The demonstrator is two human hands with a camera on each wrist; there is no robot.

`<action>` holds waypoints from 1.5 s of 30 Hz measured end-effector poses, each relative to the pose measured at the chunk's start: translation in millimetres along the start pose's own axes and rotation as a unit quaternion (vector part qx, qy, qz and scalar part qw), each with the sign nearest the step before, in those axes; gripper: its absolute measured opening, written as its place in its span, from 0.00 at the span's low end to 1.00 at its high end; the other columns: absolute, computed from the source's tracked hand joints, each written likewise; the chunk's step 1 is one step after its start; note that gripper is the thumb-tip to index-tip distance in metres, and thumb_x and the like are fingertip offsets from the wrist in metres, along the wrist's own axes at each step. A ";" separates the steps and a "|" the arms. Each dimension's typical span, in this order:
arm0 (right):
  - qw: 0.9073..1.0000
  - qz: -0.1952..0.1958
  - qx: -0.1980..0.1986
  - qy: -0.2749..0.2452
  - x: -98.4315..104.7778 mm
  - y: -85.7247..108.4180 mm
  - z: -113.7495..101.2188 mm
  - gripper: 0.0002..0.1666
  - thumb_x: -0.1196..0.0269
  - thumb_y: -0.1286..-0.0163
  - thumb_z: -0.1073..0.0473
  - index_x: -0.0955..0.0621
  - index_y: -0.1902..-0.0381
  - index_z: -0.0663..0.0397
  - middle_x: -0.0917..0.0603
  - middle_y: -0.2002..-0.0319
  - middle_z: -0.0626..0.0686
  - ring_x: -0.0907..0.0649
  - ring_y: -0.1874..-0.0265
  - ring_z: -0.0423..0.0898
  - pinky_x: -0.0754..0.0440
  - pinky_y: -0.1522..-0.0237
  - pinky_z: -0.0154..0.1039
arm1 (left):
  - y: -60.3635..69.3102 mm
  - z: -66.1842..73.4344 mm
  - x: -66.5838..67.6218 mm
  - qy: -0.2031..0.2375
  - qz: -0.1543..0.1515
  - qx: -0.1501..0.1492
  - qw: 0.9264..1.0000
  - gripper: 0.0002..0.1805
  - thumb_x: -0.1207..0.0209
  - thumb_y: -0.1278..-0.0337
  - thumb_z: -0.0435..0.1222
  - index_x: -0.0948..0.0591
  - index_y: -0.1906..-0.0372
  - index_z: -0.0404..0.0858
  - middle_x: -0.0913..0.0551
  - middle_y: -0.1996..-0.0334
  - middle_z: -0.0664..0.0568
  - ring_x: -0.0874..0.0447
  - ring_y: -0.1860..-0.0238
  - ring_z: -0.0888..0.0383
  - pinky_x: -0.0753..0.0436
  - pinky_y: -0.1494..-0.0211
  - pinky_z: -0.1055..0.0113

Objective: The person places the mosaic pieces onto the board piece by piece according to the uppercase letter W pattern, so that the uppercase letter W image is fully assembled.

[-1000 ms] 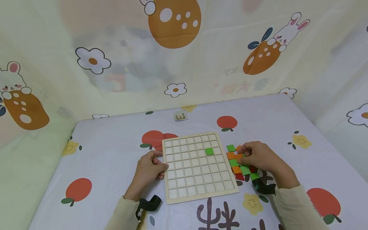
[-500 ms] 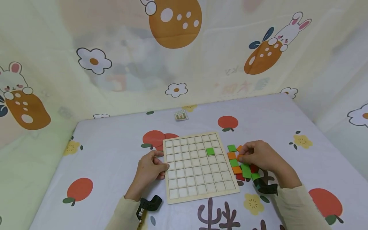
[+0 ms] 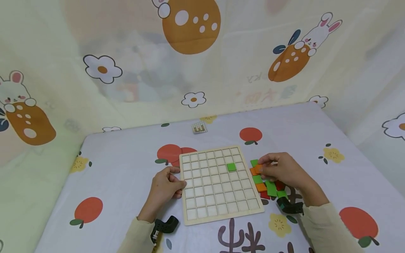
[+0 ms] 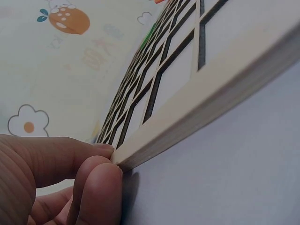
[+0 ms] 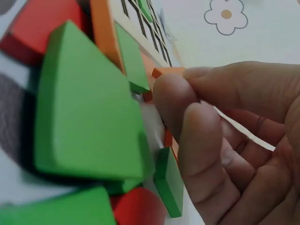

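A square wooden grid board [image 3: 218, 186] lies on the table, one green tile [image 3: 231, 167] in a cell towards its upper right. My left hand [image 3: 165, 184] holds the board's left edge; in the left wrist view the fingertips [image 4: 101, 187] pinch its rim [image 4: 187, 108]. At the board's right side, my right hand [image 3: 283, 170] pinches an orange tile [image 3: 258, 169] over the loose pieces. The right wrist view shows that orange tile [image 5: 169, 71] between thumb and finger, with a large green piece [image 5: 89, 112] close by.
Green, orange and red pieces [image 3: 271, 188] are scattered right of the board, partly beneath my right hand. A small patterned card [image 3: 199, 127] lies behind the board. Black wrist devices [image 3: 166, 225] sit at both wrists. A printed curtain [image 3: 142, 70] hangs behind the table.
My right hand has moved slightly left, lifting an orange tile from the scattered pieces towards the board's edge. The left hand stays at the board's left edge.
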State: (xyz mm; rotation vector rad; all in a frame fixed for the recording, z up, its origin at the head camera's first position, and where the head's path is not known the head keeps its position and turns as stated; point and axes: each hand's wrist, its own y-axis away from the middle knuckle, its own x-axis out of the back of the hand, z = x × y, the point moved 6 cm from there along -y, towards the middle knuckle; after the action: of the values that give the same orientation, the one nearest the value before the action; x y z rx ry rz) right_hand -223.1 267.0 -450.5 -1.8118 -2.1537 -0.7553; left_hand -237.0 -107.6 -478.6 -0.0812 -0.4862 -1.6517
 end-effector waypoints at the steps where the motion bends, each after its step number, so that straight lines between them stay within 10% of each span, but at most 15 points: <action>1: 1.000 -0.001 0.002 0.002 -1.3 -0.3 0.1 0.16 0.32 0.28 0.63 0.17 0.47 0.66 0.16 0.63 0.57 0.14 0.69 0.49 0.12 0.68 0.37 | 0.0 0.0 -0.1 0.001 -0.001 -0.001 1.000 0.25 0.28 0.44 0.27 0.21 0.41 0.34 0.22 0.72 0.45 0.19 0.82 0.59 0.15 0.76 0.68; 29: 0.987 0.042 0.039 0.148 -7.4 -4.3 -14.3 0.14 0.30 0.39 0.66 0.13 0.54 0.61 0.18 0.66 0.51 0.22 0.63 0.49 0.20 0.63 0.39 | 0.1 -1.5 -1.1 0.002 -0.003 0.001 1.000 0.26 0.27 0.44 0.29 0.21 0.40 0.34 0.21 0.72 0.46 0.19 0.82 0.59 0.15 0.76 0.68; 45: 0.989 -0.010 0.097 0.109 -27.3 -9.4 -42.8 0.16 0.24 0.40 0.65 0.13 0.55 0.60 0.19 0.68 0.50 0.22 0.68 0.46 0.21 0.69 0.33 | -0.5 -2.3 -0.9 0.000 -0.005 0.000 1.000 0.25 0.27 0.44 0.29 0.21 0.41 0.34 0.20 0.72 0.45 0.18 0.82 0.59 0.14 0.76 0.68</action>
State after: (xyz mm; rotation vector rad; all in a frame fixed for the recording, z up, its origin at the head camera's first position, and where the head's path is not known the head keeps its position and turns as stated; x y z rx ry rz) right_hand -232.9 220.7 -430.0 -1.5375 -2.0294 -0.6873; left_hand -236.8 -107.5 -481.1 -0.0787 -0.4871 -1.6607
